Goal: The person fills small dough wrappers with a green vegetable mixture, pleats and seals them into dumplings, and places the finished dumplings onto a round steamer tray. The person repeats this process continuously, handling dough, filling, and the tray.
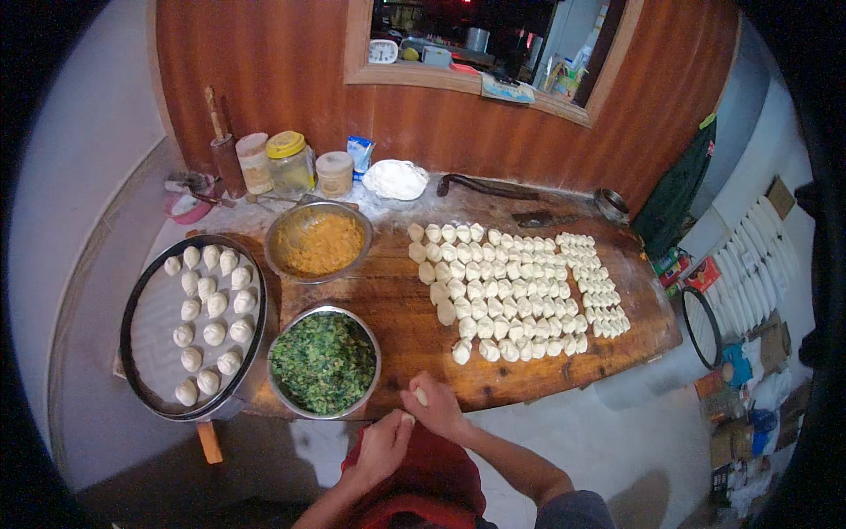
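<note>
At the front edge of the wooden table, my left hand (383, 442) and my right hand (439, 408) are close together over my red apron (446, 466). A small pale dough piece (421, 396) shows in my right hand. A bit of similar dough (408, 418) sits at the fingertips of my left; whether the two bits join is hidden by the fingers. Left of the hands stands a steel bowl (378, 370) of chopped green filling (324, 364). Rows of white dough pieces (505, 307) lie to the right, with several flattened discs (439, 293) along their left side.
A round steamer tray (149, 337) with several filled buns is at left. Behind the green filling stands a bowl of orange filling (320, 241). Jars (287, 165), a bowl of flour (395, 178) and a curved dark tool (489, 188) line the wall. Stacked goods (753, 271) stand at right.
</note>
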A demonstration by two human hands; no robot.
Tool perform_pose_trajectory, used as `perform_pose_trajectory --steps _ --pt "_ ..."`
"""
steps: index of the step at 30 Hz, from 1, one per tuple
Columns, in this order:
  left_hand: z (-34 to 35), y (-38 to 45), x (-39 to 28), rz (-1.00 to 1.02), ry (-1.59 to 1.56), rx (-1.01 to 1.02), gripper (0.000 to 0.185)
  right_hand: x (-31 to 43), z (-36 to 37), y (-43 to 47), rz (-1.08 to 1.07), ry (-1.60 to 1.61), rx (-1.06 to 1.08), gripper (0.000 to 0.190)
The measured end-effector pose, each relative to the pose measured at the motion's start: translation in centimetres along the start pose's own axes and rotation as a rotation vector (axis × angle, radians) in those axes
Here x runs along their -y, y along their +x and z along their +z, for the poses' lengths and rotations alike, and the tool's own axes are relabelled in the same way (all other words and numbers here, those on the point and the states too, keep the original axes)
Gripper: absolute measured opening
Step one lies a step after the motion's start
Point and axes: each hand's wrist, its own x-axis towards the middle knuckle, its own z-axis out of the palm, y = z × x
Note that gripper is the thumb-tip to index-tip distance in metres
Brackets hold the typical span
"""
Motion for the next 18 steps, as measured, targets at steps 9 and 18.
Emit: perform_pose_trajectory --steps 9,18 --pt "0.4 0.0 -2.0 -0.245 -0.665 0.1 0.004 -6.1 3.5 3.4 -0.479 -0.753 0.082 0.052" --pt "3.3 8.6 2.0 0.123 -0.472 -0.261 0.018 -8.9 3.9 6.1 -0.557 -0.649 0.14 0.078"
